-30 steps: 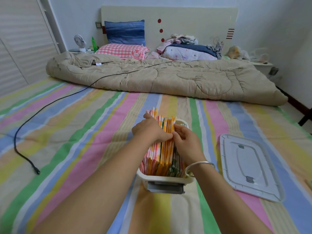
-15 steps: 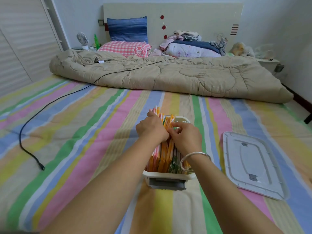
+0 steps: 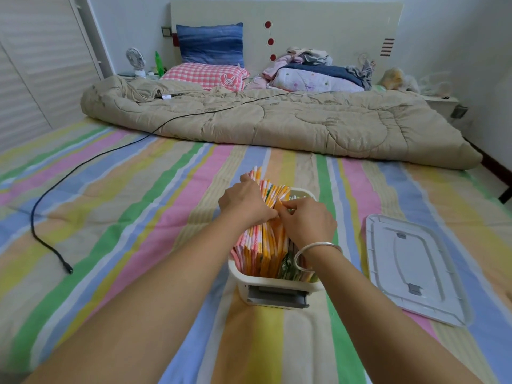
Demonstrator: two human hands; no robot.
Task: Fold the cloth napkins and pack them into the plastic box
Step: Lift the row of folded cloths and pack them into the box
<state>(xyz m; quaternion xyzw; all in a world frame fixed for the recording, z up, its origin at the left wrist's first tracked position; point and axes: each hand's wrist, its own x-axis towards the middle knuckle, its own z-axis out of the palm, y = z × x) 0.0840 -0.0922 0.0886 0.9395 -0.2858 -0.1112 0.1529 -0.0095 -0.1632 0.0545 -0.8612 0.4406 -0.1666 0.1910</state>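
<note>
Hands both on the pack: left hand point(image 3: 243, 202) sits over the top edges of the folded napkins point(image 3: 260, 245), fingers curled down into them; right hand point(image 3: 307, 224) touches it from the right and pinches the top edge of one orange napkin between thumb and fingertips. Neither hand is spread. Scene, big to small: striped bed point(image 3: 110, 217) carries everything. A beige quilt point(image 3: 277, 120) is rolled across the far end, and a black cable point(image 3: 50, 239) runs over the left side. The grey lid point(image 3: 415, 267) lies flat on the bed to the right of the box, apart from it. The white plastic box point(image 3: 277, 284) sits centre, between the forearms, latch end toward the camera. Napkins stand on edge inside it, packed tight, pink and orange, with a few green-patterned ones at the near right; their tops stick up above the rim. A silver bracelet point(image 3: 318, 248) is on the right wrist. Progress, my read: folding looks done, since no loose napkins show on the bed. The box looks close to full. Current step is probably seating or squaring one napkin in the row. Left to do: press the tops down below the rim and fit the lid. Pose: both forearms reach straight out from the camera and converge over the far half of the box, wrists low, knuckles up.
</note>
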